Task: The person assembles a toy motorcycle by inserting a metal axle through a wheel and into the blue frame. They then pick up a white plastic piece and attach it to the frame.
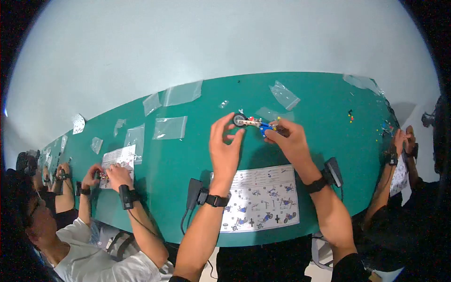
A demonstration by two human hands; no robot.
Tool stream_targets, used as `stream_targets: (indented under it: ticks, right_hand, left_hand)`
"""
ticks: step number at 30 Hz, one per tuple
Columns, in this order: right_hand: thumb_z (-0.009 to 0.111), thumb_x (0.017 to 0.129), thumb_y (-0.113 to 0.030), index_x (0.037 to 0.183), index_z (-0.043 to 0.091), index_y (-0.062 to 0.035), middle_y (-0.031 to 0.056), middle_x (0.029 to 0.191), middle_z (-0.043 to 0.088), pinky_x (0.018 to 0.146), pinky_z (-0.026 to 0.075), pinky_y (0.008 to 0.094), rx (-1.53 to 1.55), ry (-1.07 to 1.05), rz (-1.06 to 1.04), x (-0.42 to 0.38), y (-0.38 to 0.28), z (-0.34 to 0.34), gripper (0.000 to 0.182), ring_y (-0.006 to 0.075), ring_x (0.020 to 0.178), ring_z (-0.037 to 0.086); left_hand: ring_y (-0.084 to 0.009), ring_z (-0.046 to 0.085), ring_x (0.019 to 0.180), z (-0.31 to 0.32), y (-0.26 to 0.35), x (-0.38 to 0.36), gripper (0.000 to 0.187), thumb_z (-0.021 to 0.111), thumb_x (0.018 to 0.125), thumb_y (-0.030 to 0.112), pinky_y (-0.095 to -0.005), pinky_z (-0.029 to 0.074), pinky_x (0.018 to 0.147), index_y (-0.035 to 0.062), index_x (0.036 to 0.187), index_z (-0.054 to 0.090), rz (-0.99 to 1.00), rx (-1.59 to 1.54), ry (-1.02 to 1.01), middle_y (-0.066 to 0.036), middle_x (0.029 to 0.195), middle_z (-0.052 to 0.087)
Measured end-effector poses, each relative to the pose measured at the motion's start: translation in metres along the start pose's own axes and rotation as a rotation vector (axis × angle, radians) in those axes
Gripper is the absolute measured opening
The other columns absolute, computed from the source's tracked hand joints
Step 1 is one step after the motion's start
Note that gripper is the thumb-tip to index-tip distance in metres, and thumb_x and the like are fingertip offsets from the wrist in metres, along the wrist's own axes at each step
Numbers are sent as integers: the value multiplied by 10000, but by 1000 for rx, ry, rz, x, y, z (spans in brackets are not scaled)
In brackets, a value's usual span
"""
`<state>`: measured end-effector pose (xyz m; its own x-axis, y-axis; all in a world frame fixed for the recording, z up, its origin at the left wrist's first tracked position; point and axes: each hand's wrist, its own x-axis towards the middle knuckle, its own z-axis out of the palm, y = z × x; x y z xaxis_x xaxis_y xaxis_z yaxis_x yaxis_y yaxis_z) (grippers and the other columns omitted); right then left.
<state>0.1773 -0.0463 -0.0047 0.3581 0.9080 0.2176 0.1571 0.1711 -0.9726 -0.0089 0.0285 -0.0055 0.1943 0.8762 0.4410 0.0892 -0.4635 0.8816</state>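
Above the green table, a small toy model with a black wheel (pixel 239 120), a pale beam (pixel 252 122) and a blue part (pixel 265 129) is held between both hands. My left hand (pixel 225 145) curls round the wheel end, with thumb and fingertips near the tyre. The blue end is pinched between the thumb and fingers of my right hand (pixel 287 137). Small yellow and red pieces show on the model. Below the hands lies a printed instruction sheet (pixel 260 198) with small pictures of a blue model.
Clear plastic bags (pixel 170 128) lie on the green table (pixel 202 108), others (pixel 284 95) beyond my hands. Small loose pieces (pixel 351 116) are at the right. A person (pixel 120 178) works at the left over another sheet; another person's hands (pixel 400 140) are at the right edge.
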Motion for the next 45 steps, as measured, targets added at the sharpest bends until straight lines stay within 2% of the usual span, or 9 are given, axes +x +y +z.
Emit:
stream_targets:
  ticks: [4, 5, 8, 11, 14, 23, 32, 38, 45]
  right_hand:
    - [764, 944, -85, 1078, 717, 29, 67, 867, 751, 702, 550, 249, 15, -22, 12, -2, -4, 0, 182, 111, 775, 710]
    - [765, 944, -87, 1075, 718, 28, 66, 867, 750, 697, 545, 248, 14, -28, 7, -2, -5, 0, 181, 110, 773, 707]
    - [773, 937, -133, 974, 721, 18, 44, 829, 745, 675, 530, 241, -30, 42, -22, -1, -6, 1, 163, 76, 752, 678]
    - [774, 937, -140, 974, 728, 14, 40, 833, 748, 678, 530, 241, -46, 26, -58, 3, 10, -7, 165, 75, 760, 680]
    - [778, 937, -153, 992, 732, 6, 34, 833, 749, 668, 522, 242, 45, 35, -34, 1, 5, -3, 174, 68, 758, 674]
    - [771, 943, -161, 995, 731, 2, 29, 829, 749, 663, 505, 234, 18, -35, -22, 1, -5, -7, 175, 63, 740, 656]
    - [774, 939, -160, 967, 733, 9, 38, 832, 746, 682, 510, 240, -12, -10, -46, 7, -9, -18, 176, 73, 762, 660]
    - [784, 933, -160, 1000, 748, 7, 36, 858, 749, 710, 523, 249, -3, -37, 31, 8, -4, -19, 184, 73, 781, 662]
    - [809, 909, -151, 1082, 752, -2, 15, 915, 745, 751, 534, 264, -122, -192, 5, 8, 7, -19, 236, 82, 839, 663]
  left_hand:
    - [-159, 655, 1052, -2, 0, 1, 471, 754, 904, -26, -290, 546, 819, 93, 1346, 644, 51, 85, -13, -60, 1231, 667]
    - [-143, 672, 980, -1, -4, 0, 426, 755, 924, 1, -283, 544, 791, 76, 1326, 636, 20, 73, -33, -62, 1146, 711]
    - [-133, 690, 889, 5, -5, -1, 285, 710, 984, 40, -271, 545, 757, 31, 1255, 621, -93, -93, -40, -77, 1055, 740]
    - [-146, 719, 847, 7, -19, 0, 164, 641, 1044, 78, -267, 555, 731, 7, 1185, 598, -151, -400, -69, -99, 1027, 742]
    - [-182, 746, 855, 6, -10, -2, 122, 596, 1070, 87, -270, 570, 730, 4, 1158, 583, -215, -439, -85, -133, 1022, 757]
    - [-199, 762, 871, 4, -14, -1, 126, 607, 1067, 95, -280, 587, 745, 9, 1158, 587, -347, -511, -160, -157, 1027, 773]
    - [-180, 757, 885, 10, -15, -6, 100, 628, 1049, 73, -275, 570, 752, 20, 1123, 586, -269, -426, -243, -128, 967, 767]
    - [-139, 744, 923, 7, -10, -5, 152, 645, 1021, 23, -249, 559, 744, 9, 1173, 639, -326, -380, -269, -106, 986, 768]
    - [-157, 697, 1100, 10, -19, -2, 278, 747, 952, 40, -301, 533, 977, 7, 1224, 698, -131, -294, -273, -94, 1077, 770]
